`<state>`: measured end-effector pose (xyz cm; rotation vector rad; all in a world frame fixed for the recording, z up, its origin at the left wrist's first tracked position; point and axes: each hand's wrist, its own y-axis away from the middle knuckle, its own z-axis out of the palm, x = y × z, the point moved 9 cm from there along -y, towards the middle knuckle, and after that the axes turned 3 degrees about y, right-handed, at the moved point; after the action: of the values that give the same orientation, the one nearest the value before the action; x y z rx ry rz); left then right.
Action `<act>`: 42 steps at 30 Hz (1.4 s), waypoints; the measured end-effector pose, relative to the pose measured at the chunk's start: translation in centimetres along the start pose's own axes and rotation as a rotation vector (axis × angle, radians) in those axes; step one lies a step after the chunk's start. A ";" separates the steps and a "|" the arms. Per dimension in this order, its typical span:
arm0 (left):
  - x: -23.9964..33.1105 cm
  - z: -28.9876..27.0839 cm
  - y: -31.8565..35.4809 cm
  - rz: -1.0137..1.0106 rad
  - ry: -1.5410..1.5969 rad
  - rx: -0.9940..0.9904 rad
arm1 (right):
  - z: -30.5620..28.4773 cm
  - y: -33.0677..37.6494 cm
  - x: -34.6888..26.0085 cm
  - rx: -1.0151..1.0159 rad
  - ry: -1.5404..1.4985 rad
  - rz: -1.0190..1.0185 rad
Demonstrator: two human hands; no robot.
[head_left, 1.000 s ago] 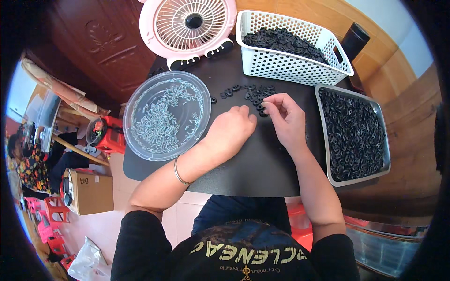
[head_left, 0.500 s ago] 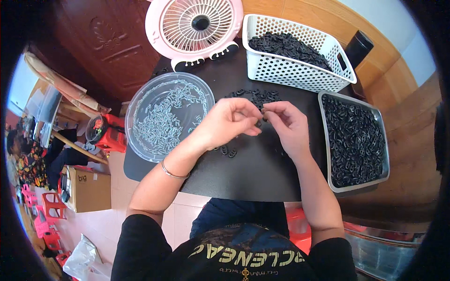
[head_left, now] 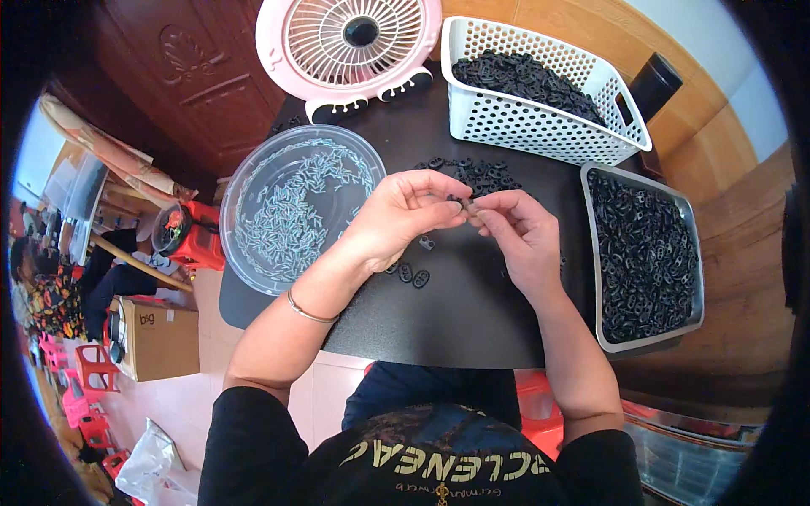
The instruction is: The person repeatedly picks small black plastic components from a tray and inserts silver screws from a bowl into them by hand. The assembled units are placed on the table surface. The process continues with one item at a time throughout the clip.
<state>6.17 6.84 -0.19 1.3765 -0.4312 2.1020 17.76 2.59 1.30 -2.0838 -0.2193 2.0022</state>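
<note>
Above the middle of the dark table, my left hand pinches a small black part between thumb and fingers. My right hand meets it there, thumb and forefinger pressed together at the same spot; whatever it pinches is too small to make out. Behind both hands lies a loose pile of small black parts. Closer to me, by my left wrist, rest a few black oval parts with two holes. Left of my left hand stands a round clear tub holding many small silvery pins.
A white perforated basket of black parts stands at the back right. Below it, a metal tray is full of black oval parts. A pink fan stands at the back left. Beyond the table are a cardboard box and red stools.
Both hands stay together at mid-table, their fingertips shifting slightly and closing in on the small black part, which now shows more plainly. The whole view has moved a little.
</note>
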 end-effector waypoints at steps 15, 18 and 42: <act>-0.6 0.0 -0.2 0.017 0.014 0.017 | -1.0 0.1 -0.4 0.099 0.122 -0.090; -0.5 -0.1 -0.1 0.024 0.001 0.021 | -0.9 0.1 -0.1 0.096 0.130 -0.087; 1.1 0.9 1.0 0.241 -0.262 0.111 | -0.6 0.2 0.2 0.108 0.244 -0.103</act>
<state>5.89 5.90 1.21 1.7505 -0.6212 2.1679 18.38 2.45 1.11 -2.1752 -0.1652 1.6466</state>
